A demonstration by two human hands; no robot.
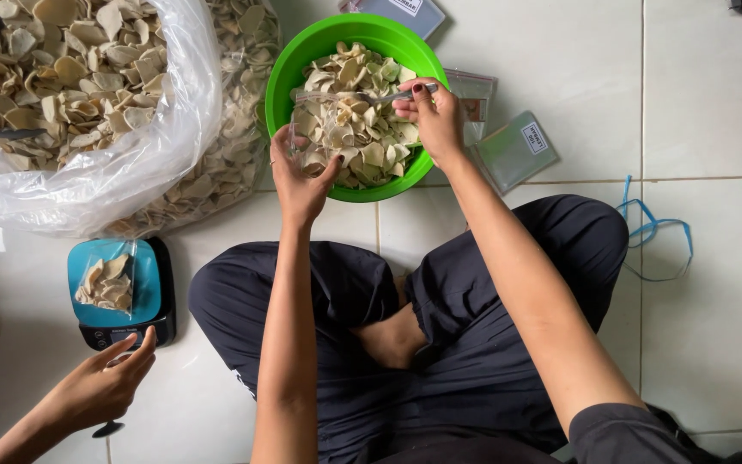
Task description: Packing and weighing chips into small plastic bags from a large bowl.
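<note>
Left hand grip clamped on clear pouch, right hand pinching spoon beside it

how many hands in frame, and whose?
3. The person's left hand holds a clear bag at the green bowl. Their right hand grips a spoon over the chips. A co-worker's hand sits bottom left by the scale. Others may be out of view.
</note>
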